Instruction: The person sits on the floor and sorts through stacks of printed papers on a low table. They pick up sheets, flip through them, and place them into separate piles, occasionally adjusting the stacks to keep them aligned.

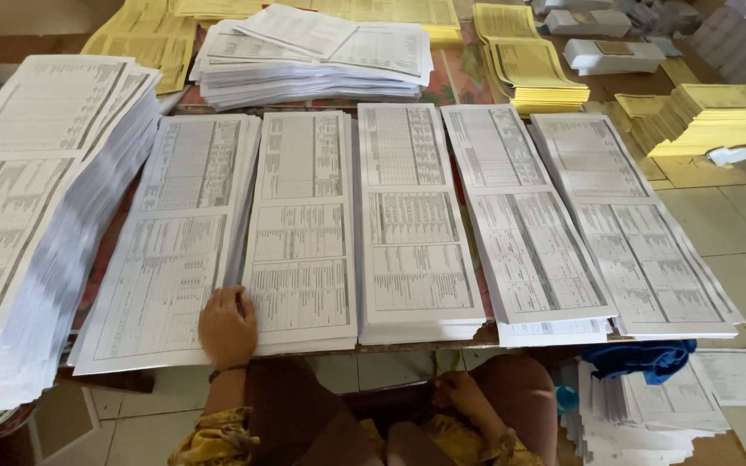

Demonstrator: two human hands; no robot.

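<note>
Fingers of our left hand press flat, gripping nothing, between two printed stacks; lifting single sheets seems wisest. Right hand rests, grip unclear.

Five paper stacks lie side by side across the middle of the frame on your table. Your left hand rests at lower centre-left, on the near edge between the two leftmost. A taller stack fills the left edge. Behind the row, top centre, sits another pile. Your right hand lies below the table edge, bottom centre.
</note>
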